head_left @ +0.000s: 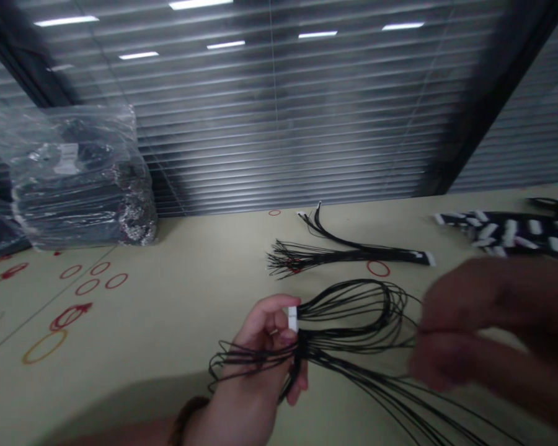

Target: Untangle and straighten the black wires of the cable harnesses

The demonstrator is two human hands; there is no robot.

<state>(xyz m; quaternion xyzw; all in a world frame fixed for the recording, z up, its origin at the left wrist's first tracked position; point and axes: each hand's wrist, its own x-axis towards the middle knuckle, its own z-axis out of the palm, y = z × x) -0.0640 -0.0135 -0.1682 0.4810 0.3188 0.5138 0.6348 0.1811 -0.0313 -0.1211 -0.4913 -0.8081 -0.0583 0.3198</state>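
Note:
My left hand (pixel 260 353) grips a bundle of thin black wires (pixel 353 328) just below a small white connector (pixel 292 319). The wires loop out to the right and fan out toward the bottom of the view, with loose ends trailing left of that hand. My right hand (pixel 465 322) is blurred with motion at the right, its fingertips at the edge of the wire loops. Whether its fingers hold a wire is hard to make out.
A finished-looking black wire harness (pixel 348 251) lies on the beige table (pixel 177 322) beyond my hands. Several more harnesses (pixel 506 232) lie at the right. A plastic bag of black harnesses (pixel 74 179) stands at the far left. Loose rubber bands (pixel 87 287) lie about.

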